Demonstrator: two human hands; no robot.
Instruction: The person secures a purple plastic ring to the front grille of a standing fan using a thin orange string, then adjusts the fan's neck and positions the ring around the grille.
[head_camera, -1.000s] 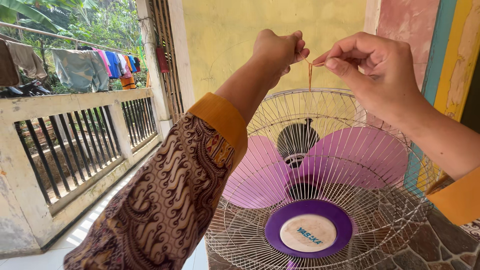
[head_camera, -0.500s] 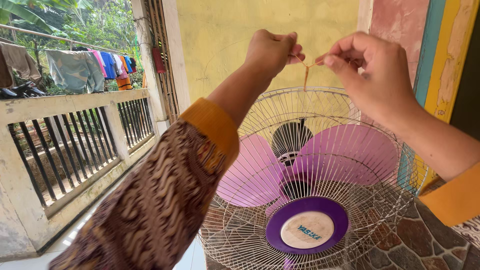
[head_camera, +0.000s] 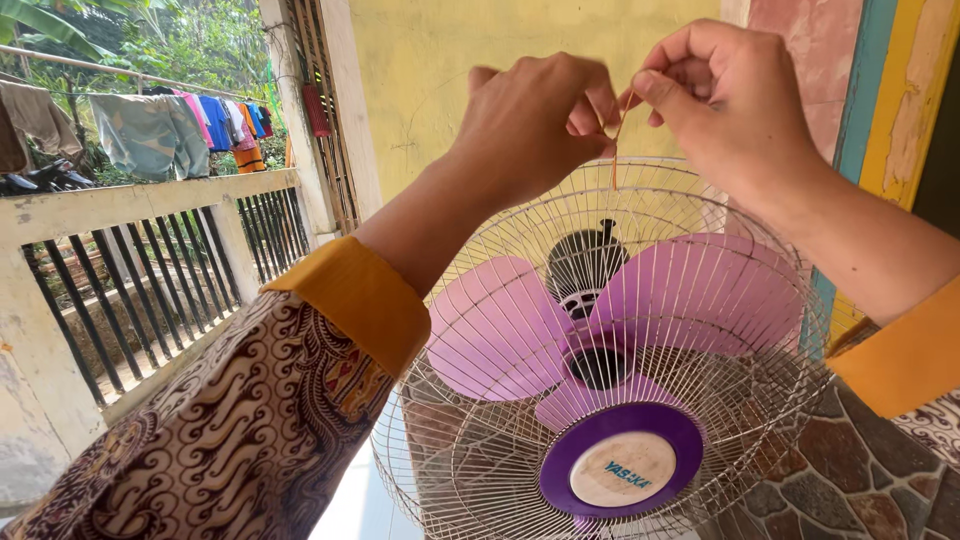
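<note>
My left hand (head_camera: 535, 120) and my right hand (head_camera: 730, 95) meet above the top rim of a white wire fan guard (head_camera: 480, 300). Both pinch a thin tan rubber band (head_camera: 616, 140) whose loop hangs down to the guard's top wires. Behind the guard are pink fan blades (head_camera: 495, 330) and the dark motor housing (head_camera: 585, 265). A purple hub cap (head_camera: 622, 460) with a white centre sits at the front of the guard. My sleeves are brown patterned cloth with orange cuffs.
A white balcony railing with dark bars (head_camera: 130, 280) runs along the left. Clothes hang on a line (head_camera: 150, 130) beyond it. A yellow wall (head_camera: 430, 90) stands behind the fan, and a stone-patterned surface (head_camera: 860, 470) lies at lower right.
My hands have drawn closer together and nearer the camera, so the band is no longer stretched sideways between them. The fan appears slightly lower and closer.
</note>
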